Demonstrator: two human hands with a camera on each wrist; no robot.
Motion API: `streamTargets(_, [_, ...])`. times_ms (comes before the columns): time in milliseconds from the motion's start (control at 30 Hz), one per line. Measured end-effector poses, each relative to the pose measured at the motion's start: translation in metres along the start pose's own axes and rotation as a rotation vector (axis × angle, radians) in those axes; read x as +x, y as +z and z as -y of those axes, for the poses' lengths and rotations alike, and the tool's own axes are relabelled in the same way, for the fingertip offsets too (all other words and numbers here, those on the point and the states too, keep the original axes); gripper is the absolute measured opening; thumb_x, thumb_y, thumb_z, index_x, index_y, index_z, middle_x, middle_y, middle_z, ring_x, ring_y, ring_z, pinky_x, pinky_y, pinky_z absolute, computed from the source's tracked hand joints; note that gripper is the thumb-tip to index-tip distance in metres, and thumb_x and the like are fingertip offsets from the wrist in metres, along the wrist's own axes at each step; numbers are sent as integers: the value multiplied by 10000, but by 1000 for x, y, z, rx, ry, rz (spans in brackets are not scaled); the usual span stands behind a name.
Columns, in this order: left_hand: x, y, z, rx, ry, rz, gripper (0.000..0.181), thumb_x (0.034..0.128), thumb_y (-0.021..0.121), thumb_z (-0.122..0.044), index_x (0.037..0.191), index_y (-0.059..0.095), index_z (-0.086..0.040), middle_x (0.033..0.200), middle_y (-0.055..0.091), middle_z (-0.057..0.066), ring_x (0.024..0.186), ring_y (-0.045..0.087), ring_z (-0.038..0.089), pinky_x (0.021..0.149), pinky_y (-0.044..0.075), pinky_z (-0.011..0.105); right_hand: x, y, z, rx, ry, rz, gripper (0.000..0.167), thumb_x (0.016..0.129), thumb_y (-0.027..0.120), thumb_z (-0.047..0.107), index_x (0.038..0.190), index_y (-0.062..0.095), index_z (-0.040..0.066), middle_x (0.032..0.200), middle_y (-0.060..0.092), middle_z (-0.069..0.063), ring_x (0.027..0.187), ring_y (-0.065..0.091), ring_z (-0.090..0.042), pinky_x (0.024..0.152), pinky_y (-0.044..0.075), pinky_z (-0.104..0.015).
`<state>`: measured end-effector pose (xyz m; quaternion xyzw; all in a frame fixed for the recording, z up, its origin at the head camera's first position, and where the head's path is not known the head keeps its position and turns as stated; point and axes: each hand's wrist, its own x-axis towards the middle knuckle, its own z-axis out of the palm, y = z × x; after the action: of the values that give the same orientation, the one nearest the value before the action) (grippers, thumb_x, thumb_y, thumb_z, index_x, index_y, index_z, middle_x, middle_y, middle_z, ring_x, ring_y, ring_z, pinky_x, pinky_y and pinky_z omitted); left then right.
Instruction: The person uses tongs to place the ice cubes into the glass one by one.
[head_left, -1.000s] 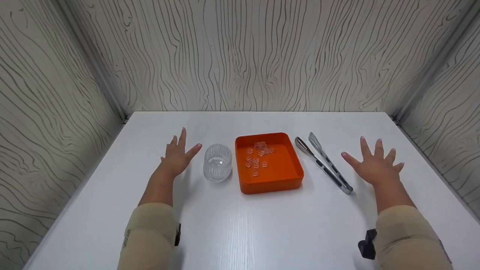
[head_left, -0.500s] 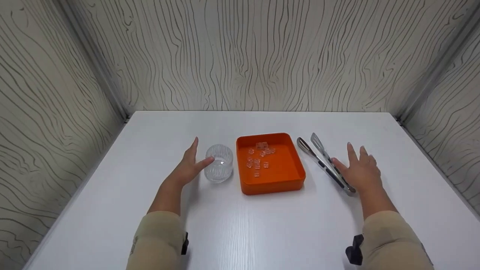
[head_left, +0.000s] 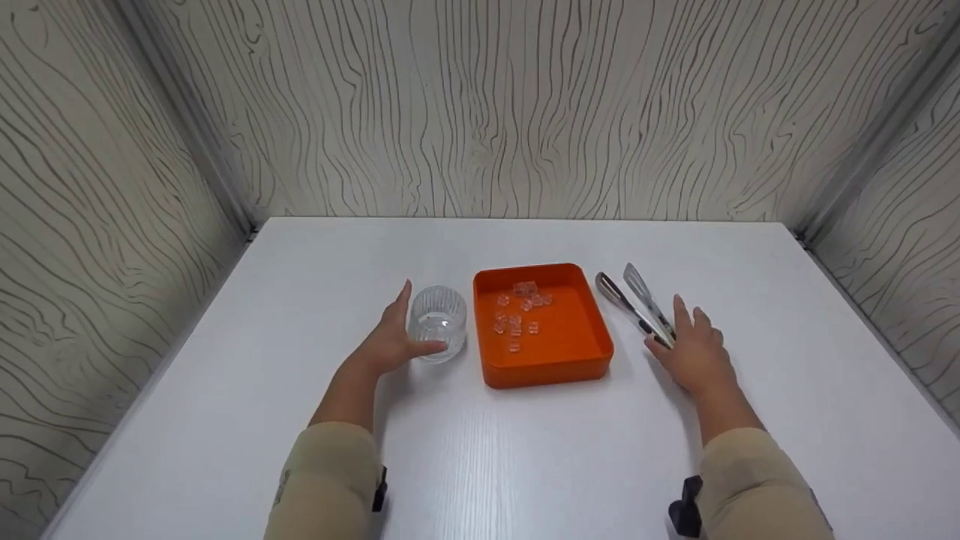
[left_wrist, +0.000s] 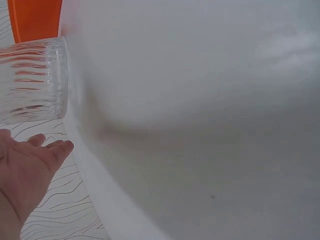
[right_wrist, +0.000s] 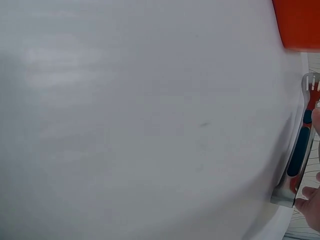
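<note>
A clear ribbed glass stands upright on the white table. Around its left side reaches my left hand, thumb across the front and fingers extended. The left wrist view has this hand with straight fingers and a gap to the glass. Metal tongs with dark grip pads lie spread on the table at right. My right hand is over their handle end, hiding it, with the thumb on the left side. In the right wrist view, fingers are close beside the tongs; contact is unclear.
Between the glass and the tongs sits a square orange tray. Several small clear cubes lie in it, mostly toward its left half. Wood-grain panels enclose the table at the back and both sides.
My left hand has moved right to the glass, bringing the thumb in front of it. My right hand has moved left and down over the tongs, its spread fingers drawing closer together.
</note>
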<state>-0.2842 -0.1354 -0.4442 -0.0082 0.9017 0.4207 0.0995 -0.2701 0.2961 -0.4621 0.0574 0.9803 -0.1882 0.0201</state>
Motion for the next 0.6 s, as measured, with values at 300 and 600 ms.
streamTargets(300, [4, 12, -2, -27, -23, -54, 1206, 611, 842, -352, 1454, -21, -344, 1521, 134, 43, 1372, 181, 279, 1064, 227, 506, 3, 9, 7, 25, 14, 5, 878, 874, 609, 285, 1445, 0, 13, 1305, 281, -355, 1125, 342, -476, 954, 322, -597])
streamTargets(600, [8, 15, -2, -103, -18, -104, 1069, 638, 838, -289, 1445, 137, -292, 1469, 282, 37, 1336, 280, 266, 1057, 262, 488, 7, 7, 8, -35, 9, -39, 667, 882, 592, 173, 1381, 236, -89, 1126, 445, -331, 1026, 462, -466, 858, 406, -560])
